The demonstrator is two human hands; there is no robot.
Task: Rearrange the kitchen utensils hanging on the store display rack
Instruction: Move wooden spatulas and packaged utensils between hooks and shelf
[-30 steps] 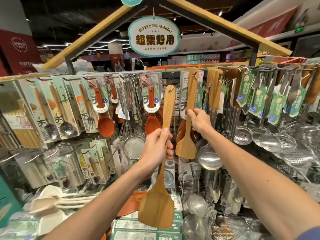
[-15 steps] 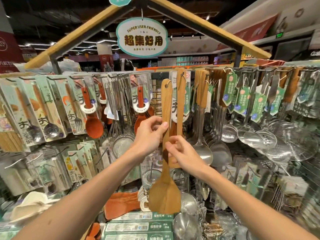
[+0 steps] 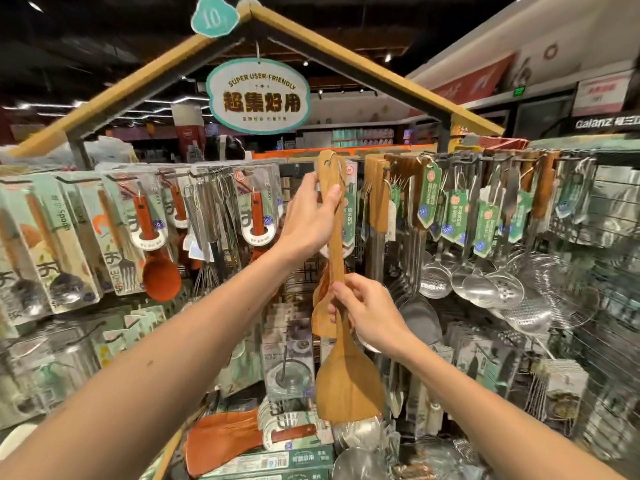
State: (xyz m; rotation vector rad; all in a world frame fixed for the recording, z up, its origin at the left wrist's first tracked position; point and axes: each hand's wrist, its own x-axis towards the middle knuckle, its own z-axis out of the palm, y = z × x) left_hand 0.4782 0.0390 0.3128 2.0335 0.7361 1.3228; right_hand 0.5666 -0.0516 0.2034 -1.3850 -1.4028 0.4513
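1. Wooden spatula [image 3: 348,382]: pale brown, held close to upright before the middle column of the display rack [image 3: 460,160]. Its handle end, with the hanging hole, is level with the top rail, and its broad blade is lowest. Whether the hole sits on a hook cannot be told.
2. Left hand [image 3: 308,216]: fingers and thumb are curled round the upper handle, just below the hole.
3. Right hand [image 3: 367,313]: thumb and fingertips pinch the lower handle, just above where it widens into the blade.
4. Second wooden spatula [image 3: 320,317]: hangs behind the first, with its blade showing just left of the right hand.
5. Carded spoons [image 3: 52,237]: packaged rows fill the rack to the left. An orange spoon [image 3: 161,275] hangs among them.
6. Steel skimmers [image 3: 436,278]: perforated bowls and ladles hang to the right, with green tags [image 3: 429,192] tied to their handles.
7. Orange turner [image 3: 225,438]: lies flat on boxed goods below the wooden spatula's blade.
8. Oval sign [image 3: 258,95]: reads "SUPER USER-FRIENDLY" and hangs under the peak of a timber gable above the rack.
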